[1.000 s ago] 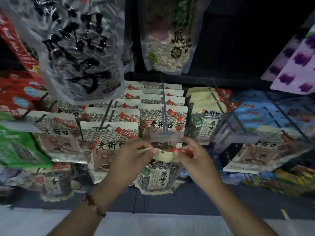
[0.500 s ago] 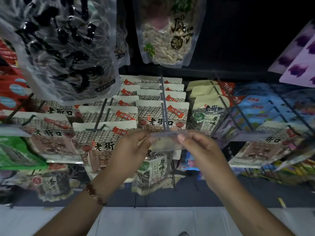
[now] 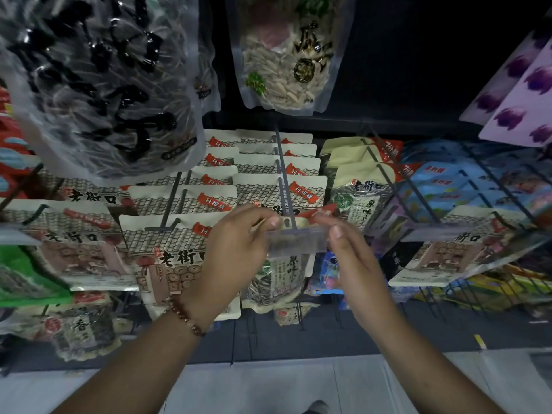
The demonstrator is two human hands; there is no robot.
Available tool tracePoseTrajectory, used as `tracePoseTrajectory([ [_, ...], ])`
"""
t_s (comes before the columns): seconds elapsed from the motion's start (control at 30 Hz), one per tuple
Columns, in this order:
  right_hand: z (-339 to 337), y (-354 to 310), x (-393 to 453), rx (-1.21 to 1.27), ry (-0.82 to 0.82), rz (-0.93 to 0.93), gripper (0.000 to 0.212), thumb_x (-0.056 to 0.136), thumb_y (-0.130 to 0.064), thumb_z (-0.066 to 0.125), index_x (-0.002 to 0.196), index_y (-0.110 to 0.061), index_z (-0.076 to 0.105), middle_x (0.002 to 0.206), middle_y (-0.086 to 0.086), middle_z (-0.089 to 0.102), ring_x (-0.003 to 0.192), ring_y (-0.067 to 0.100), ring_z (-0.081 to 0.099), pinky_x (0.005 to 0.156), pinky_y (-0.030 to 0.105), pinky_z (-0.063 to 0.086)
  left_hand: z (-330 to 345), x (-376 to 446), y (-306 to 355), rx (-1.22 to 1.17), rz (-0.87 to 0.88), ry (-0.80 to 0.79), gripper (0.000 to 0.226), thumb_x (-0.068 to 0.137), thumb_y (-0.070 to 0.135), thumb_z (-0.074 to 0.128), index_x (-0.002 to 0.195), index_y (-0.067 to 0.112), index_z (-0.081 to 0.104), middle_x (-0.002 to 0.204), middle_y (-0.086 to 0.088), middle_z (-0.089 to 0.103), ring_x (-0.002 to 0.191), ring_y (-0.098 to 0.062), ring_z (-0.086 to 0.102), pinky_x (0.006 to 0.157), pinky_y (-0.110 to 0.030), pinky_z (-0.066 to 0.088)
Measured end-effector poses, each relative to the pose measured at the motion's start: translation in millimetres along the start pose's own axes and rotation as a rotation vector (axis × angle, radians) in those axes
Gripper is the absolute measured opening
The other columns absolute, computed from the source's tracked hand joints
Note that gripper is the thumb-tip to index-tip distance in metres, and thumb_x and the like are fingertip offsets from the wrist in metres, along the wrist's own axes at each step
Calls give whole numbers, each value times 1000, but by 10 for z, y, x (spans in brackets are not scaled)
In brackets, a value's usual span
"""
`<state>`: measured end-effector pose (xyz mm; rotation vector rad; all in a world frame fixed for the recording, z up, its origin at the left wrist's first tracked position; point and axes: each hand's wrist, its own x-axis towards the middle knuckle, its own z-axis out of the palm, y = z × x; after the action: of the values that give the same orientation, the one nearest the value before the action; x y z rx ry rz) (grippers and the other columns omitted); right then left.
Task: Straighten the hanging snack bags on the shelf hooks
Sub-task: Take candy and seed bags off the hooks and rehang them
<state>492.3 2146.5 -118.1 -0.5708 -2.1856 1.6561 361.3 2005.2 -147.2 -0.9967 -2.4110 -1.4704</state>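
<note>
My left hand (image 3: 236,249) pinches the top left corner of a seed bag (image 3: 279,282), and my right hand (image 3: 355,264) pinches its red top right corner, so each grip is closed on that bag at the tip of the centre hook (image 3: 285,186). A blurred price tag holder (image 3: 295,239) covers the bag's upper part, so I cannot tell whether the hook passes through its hole. My hands hide its side edges. Beige bags (image 3: 265,189) hang behind.
</note>
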Motion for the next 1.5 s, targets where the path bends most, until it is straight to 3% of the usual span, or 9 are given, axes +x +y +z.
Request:
tracePoseTrajectory([
  [0.23, 100, 73, 82, -85, -110, 98, 44, 77, -80, 22, 113, -78, 46, 153, -29, 30, 142, 5, 32, 109, 57, 39, 2, 119, -89, 197, 137, 9, 13, 94, 19, 66, 103, 15, 74, 91, 3, 69, 80, -17, 62, 66, -38, 54],
  [0.4, 83, 116, 88, -146, -121, 58, 36, 103, -52, 27, 134, -60, 44, 154, -34, 19, 141, -5, 23, 115, 50, 34, -35, 14, -197, 459, 303, 90, 35, 93, 20, 63, 127, 11, 65, 118, -10, 62, 109, -28, 53, 90, -45, 48],
  [0.53, 46, 225, 39, -246, -137, 7, 35, 103, -46, 31, 114, -79, 29, 145, -43, 14, 137, -14, 16, 118, 37, 28, -112, -279, -338, 621, 311, 35, 52, 97, 28, 54, 146, 15, 46, 153, -26, 31, 144, -45, 21, 116, -62, 20],
  [0.63, 8, 386, -8, -342, -138, -38, 36, 101, -54, 38, 123, -80, 27, 145, -51, 7, 141, -1, 27, 111, 50, 40, -98, -610, -422, 643, 338, -18, 59, 96, 29, 58, 150, 19, 36, 159, -30, 10, 148, -48, 1, 121, -55, -2],
  [0.73, -81, 570, -64, -450, -154, -16, 52, 98, -51, 47, 142, -62, 22, 161, -27, 3, 149, 6, 14, 116, 52, 29, 38, -978, -456, 597, 341, -152, 69, 87, 17, 72, 149, 15, 42, 160, -26, 13, 149, -45, 5, 121, -56, 5],
  [0.93, -417, 735, -222, -709, -148, 40, 69, 98, -47, 54, 155, -42, 15, 162, -16, -10, 151, 16, -11, 121, 51, 15, 509, -1325, -172, 491, 252, -492, 67, 96, 44, 45, 156, 29, 20, 165, -7, 12, 152, -30, 12, 118, -45, 13],
  [1.07, -849, 804, -322, -725, -102, 43, 70, 97, -46, 54, 154, -40, 14, 159, -19, -10, 151, 14, -10, 121, 46, 16, 849, -1049, 211, 516, 222, -516, 68, 95, 53, 36, 156, 31, 15, 165, -10, 12, 150, -31, 14, 120, -47, 15],
  [1.3, -1941, 1017, -416, -729, -2, -4, 72, 98, -40, 56, 145, -55, 4, 158, -20, -18, 149, 9, -16, 121, 47, 18, 1543, -678, 1063, 493, 237, -493, 71, 102, 52, 32, 154, 36, -14, 163, -1, -22, 151, -22, -15, 121, -37, 1],
  [1.5, -2901, 1094, -378, -870, 45, 23, 73, 99, -38, 54, 157, -34, 9, 154, -16, -22, 151, 18, -15, 122, 46, 15, 2303, -601, 1576, 542, 364, -494, 77, 99, 44, 43, 157, 30, -7, 162, 1, -17, 152, -24, -9, 121, -40, 4],
])
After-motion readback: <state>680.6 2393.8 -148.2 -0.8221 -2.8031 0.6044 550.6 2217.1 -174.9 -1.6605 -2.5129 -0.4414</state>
